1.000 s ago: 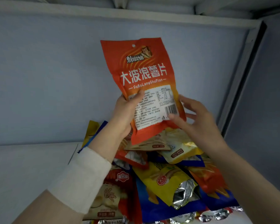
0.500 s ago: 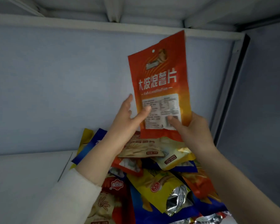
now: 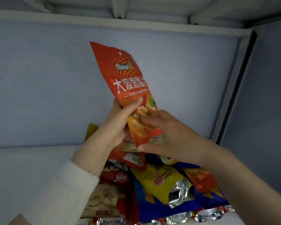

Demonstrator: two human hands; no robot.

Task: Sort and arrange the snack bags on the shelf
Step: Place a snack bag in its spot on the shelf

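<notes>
An orange-red snack bag (image 3: 128,82) with white lettering is held upright above the pile, its printed front toward me and its top leaning left. My left hand (image 3: 118,122) grips its left edge, thumb across the front. My right hand (image 3: 165,133) holds the bag's lower right part, fingers over the front and thumb under the bottom edge. Below lies a heap of snack bags (image 3: 161,184): yellow, blue, red and orange ones, piled flat on the shelf.
The white shelf board (image 3: 31,172) stretches out to the left of the heap. A pale blue back wall (image 3: 47,78) rises behind. A grey upright frame (image 3: 234,88) and a side panel close off the right. The underside of the shelf above (image 3: 136,7) is close overhead.
The bag has been turned round: its back with the label faced me before, now its front does. It has moved left and lower, and my right hand has shifted onto its front.
</notes>
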